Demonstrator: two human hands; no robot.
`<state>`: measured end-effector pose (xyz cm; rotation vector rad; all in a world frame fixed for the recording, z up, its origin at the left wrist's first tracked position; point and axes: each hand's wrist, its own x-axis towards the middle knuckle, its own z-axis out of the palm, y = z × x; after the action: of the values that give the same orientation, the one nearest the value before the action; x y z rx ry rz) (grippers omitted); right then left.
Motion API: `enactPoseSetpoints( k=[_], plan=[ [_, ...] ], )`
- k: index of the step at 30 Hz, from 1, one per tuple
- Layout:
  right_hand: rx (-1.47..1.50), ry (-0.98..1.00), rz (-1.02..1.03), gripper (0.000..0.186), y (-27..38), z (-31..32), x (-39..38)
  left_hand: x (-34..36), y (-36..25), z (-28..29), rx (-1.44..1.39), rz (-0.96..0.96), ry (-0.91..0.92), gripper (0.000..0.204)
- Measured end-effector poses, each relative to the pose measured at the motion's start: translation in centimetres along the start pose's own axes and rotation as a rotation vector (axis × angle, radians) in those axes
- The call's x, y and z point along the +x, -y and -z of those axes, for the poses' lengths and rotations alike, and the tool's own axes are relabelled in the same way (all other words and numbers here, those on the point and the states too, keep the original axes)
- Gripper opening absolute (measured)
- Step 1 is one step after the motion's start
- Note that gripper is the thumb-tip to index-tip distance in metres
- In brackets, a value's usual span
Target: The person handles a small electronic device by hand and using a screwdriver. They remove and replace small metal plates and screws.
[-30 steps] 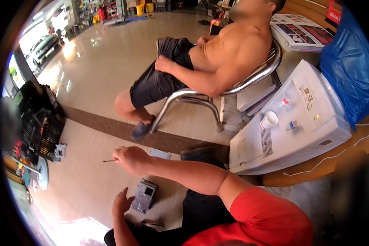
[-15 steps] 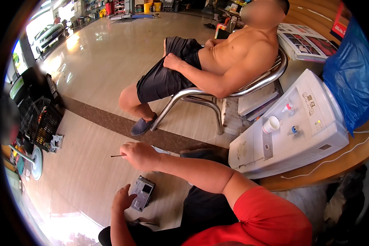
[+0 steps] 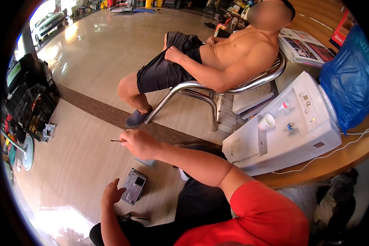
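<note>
My right hand (image 3: 139,143) is stretched forward above the floor, its fingers closed on a thin dark stick (image 3: 117,141) that points left. I cannot make out what kind of stick it is. My left hand (image 3: 112,192) is held lower and nearer, fingers apart, with nothing in it. Just right of its fingertips a silver metal box (image 3: 134,186), like a car stereo unit, rests on the floor with a black square on its upper face. Partly hidden beneath my right wrist lies a flat grey metal piece (image 3: 146,162).
Opposite sits a person (image 3: 238,53) on a chrome-framed chair (image 3: 184,87). A white water dispenser (image 3: 281,135) lies at the right with a paper cup (image 3: 266,121) on it, beside a blue plastic bag (image 3: 348,78). Black crates (image 3: 41,117) and a round pale stand base (image 3: 28,153) are at left.
The whole view has shifted slightly, so most things sit a little further left. My right hand keeps hold of the stick, and my left hand stays apart from the metal box.
</note>
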<state>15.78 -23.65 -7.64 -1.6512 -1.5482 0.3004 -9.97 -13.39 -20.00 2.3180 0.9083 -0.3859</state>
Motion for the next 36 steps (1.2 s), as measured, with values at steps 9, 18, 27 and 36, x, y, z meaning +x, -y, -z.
enactPoseSetpoints(
  k=[9,18,27,36],
  plan=[
    [0.048,-0.022,0.020,0.011,0.3,0.1,0.1,0.0,2.7,-1.2,0.006,0.044,0.046,0.064],
    [0.028,-0.021,0.040,0.011,0.2,-0.3,0.3,-0.9,2.8,-1.3,-0.026,0.061,0.048,0.064],
    [0.030,0.002,0.040,0.011,0.3,-0.5,0.3,-0.4,1.7,-1.0,0.012,-0.017,0.014,0.062],
    [0.019,0.047,0.008,0.011,0.9,-0.5,0.2,0.8,-1.6,-0.3,-0.052,-0.121,-0.078,0.056]
  ],
)
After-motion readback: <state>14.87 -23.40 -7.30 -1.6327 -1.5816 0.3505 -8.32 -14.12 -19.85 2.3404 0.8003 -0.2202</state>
